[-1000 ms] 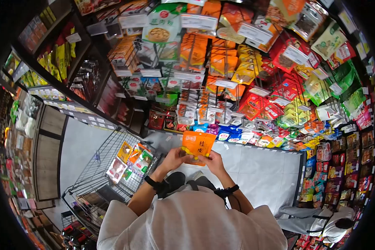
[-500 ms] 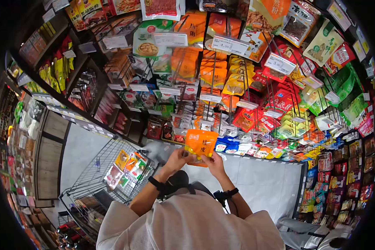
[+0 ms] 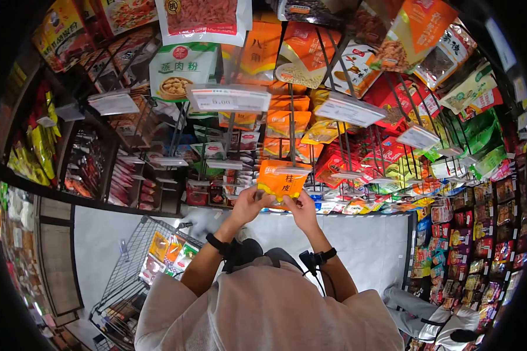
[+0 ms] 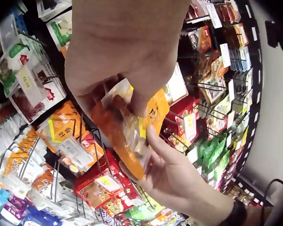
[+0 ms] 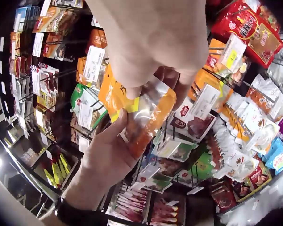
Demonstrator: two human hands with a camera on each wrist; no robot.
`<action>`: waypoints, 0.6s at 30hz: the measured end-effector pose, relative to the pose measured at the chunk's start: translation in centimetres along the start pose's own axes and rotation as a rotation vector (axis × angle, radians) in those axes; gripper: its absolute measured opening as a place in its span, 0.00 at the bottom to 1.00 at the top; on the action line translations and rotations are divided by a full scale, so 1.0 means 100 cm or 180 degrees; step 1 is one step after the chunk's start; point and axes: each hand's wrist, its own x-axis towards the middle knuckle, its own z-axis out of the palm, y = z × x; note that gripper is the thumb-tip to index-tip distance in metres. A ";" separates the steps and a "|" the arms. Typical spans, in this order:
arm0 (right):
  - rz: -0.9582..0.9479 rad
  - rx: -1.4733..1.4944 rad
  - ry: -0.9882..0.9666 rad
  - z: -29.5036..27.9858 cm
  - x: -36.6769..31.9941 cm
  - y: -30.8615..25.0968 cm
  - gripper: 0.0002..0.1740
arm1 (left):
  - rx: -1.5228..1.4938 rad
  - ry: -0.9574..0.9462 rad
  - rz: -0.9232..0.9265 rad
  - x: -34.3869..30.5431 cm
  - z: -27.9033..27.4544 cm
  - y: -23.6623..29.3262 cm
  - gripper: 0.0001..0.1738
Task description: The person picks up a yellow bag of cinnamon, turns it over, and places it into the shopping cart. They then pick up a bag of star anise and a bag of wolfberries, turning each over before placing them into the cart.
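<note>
Closer to the rack (image 3: 386, 214) than before, one glossy orange packet (image 3: 284, 177) with dark lettering and a see-through side is pinched by two nearby hands, left hand (image 3: 250, 206) and right hand (image 3: 302, 210).

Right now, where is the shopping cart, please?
In the head view, the shopping cart stands on the floor at the person's left, just beyond the left forearm.
</note>
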 end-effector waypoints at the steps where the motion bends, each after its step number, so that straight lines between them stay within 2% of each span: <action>1: 0.0031 -0.0055 0.0058 0.000 0.003 -0.001 0.19 | 0.0103 -0.0029 0.0053 0.006 -0.004 -0.003 0.15; 5: 0.0042 -0.0165 0.0189 0.004 0.011 0.001 0.18 | -0.0004 -0.0105 0.0313 0.018 -0.010 0.000 0.15; 11: -0.0096 -0.0114 0.0356 0.006 0.010 0.014 0.17 | 0.0074 -0.0102 0.0318 0.026 -0.013 -0.029 0.15; 14: -0.0045 -0.0038 0.0359 0.006 0.006 0.014 0.17 | 0.0145 -0.0082 0.0533 0.028 -0.011 -0.036 0.15; 18: 0.0028 -0.0075 0.0250 0.002 0.006 0.007 0.16 | 0.0190 -0.0089 0.0442 0.027 -0.008 -0.035 0.16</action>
